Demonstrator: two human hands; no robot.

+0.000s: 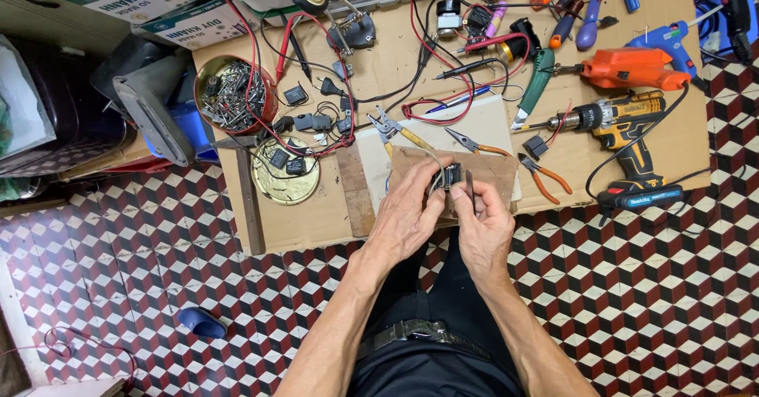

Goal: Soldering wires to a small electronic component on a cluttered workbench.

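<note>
Over the low cardboard-covered counter [316, 215], both hands meet above a brown square board [494, 172]. Left hand [407, 215] closed on a small black boxy component [449, 177], fingers curled round its left side, thumb under. Right hand [484, 223] just right of it, fingertips touching the component, and pinching a thin dark metal tool [469, 187] held upright. Component sits between the two hands, at their fingertips, lifted slightly off the board. Orange-handled pliers [544, 174] lie just right. Yellow cordless drill [621, 124] farther right. Red tin of screws [233, 92] well left.
</note>
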